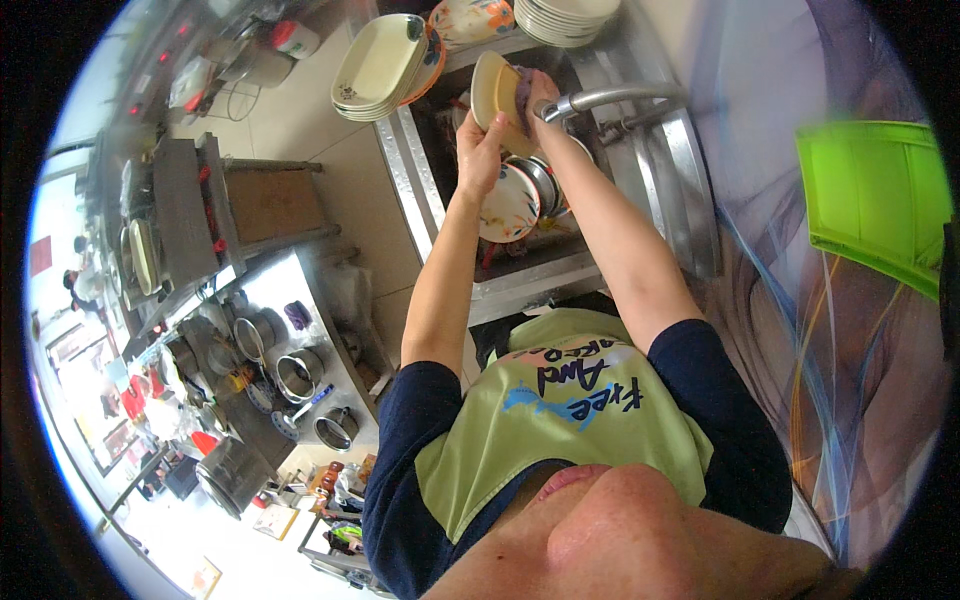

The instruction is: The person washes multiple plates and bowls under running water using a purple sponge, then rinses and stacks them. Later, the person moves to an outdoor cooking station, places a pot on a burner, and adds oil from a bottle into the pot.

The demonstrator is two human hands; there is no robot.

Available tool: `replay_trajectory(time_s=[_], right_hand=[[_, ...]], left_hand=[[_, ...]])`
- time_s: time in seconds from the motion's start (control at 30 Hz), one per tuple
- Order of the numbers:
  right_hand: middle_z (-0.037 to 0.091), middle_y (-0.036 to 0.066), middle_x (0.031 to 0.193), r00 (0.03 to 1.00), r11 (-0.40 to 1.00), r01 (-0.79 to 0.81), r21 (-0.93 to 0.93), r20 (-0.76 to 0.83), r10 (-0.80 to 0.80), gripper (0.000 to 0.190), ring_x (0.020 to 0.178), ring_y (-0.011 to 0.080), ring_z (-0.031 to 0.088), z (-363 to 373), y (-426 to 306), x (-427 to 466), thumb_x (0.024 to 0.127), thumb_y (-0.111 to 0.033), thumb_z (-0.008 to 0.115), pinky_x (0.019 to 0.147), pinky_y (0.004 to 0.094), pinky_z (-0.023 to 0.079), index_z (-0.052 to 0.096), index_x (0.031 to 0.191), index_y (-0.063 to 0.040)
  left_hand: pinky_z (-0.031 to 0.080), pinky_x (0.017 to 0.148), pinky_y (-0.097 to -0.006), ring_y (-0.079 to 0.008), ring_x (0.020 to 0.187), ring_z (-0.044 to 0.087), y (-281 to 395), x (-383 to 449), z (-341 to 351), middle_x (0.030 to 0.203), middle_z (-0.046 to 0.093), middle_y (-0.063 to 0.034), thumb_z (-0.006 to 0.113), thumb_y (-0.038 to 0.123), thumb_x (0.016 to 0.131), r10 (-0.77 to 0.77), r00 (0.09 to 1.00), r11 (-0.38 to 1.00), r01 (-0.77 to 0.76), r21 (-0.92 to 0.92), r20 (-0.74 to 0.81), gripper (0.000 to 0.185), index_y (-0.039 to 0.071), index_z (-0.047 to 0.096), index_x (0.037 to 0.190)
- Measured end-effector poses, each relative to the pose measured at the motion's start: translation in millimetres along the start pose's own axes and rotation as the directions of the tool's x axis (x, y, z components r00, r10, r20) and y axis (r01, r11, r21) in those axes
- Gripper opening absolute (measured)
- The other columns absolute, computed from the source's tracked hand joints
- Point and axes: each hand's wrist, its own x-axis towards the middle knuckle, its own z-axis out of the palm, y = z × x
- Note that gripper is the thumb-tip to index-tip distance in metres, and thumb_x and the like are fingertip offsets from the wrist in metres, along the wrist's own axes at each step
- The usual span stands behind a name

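Note:
Over a steel sink [517, 281], my left hand [480, 154] grips the near edge of a cream-coloured bowl [491, 82], which is tilted on its side. My right hand [543, 94] presses a purple cloth [523, 90] against the bowl, beside the tap's end. The curved metal tap [615, 96] reaches in from the right, partly in front of my right wrist. Below my hands, a round floral plate [510, 214] and metal-rimmed round dishes [546, 184] lie in the sink, partly covered by my right forearm.
Behind the sink are stacked rectangular dishes [379, 64], a floral plate [472, 19] and stacked white plates [566, 22]. A bright green plastic crate [874, 195] stands right. At left are a shelf unit [180, 202] and a steel table [289, 277] with pots. People are visible far left.

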Motion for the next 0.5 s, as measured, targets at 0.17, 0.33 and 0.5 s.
replay_trajectory(time_s=[0.17, 0.33, 0.5], right_hand=[[0.058, 0.004, 0.101, 0.801, 0.765, -0.598, 0.239, 0.227, 0.555, 0.033, 0.092, 0.0199, 0.055, -30, -16, -33, 0.086, -0.039, 0.054, 0.08, 0.0337, 0.043, 0.054, 0.107, -0.012], [0.058, 0.003, 0.103, 0.852, 0.788, -0.492, 0.37, 0.389, 0.349, 0.043, 0.095, 0.0151, 0.055, -77, -7, -57, 0.077, -0.026, 0.072, 0.083, 0.0294, 0.042, 0.052, 0.111, -0.009], [0.06, 0.001, 0.081, 0.983, 0.957, -0.13, 0.26, 0.159, 0.091, 0.028, 0.073, 0.0161, 0.058, -97, -73, -103, 0.077, -0.023, 0.072, 0.067, 0.0313, 0.047, 0.056, 0.09, -0.004]], left_hand=[[0.045, 0.079, -0.0273, -0.0118, 0.092, 0.056, -1, -7, -1, 0.102, 0.062, -0.0045, 0.051, 0.009, 0.092, 0.119, 0.984, 0.972, -0.142, -0.189, -0.131, 0.02, 0.001, 0.054, 0.111], [0.042, 0.094, -0.0385, -0.022, 0.113, 0.05, -21, 0, -26, 0.126, 0.048, -0.009, 0.045, 0.016, 0.095, -0.041, 0.987, 0.849, -0.047, -0.526, -0.154, 0.033, 0.006, 0.04, 0.126], [0.038, 0.099, -0.0428, -0.0262, 0.119, 0.045, -101, 20, -49, 0.125, 0.049, -0.0112, 0.038, 0.03, 0.097, -0.377, 0.925, 0.679, 0.241, -0.693, -0.047, 0.039, 0.008, 0.04, 0.129]])
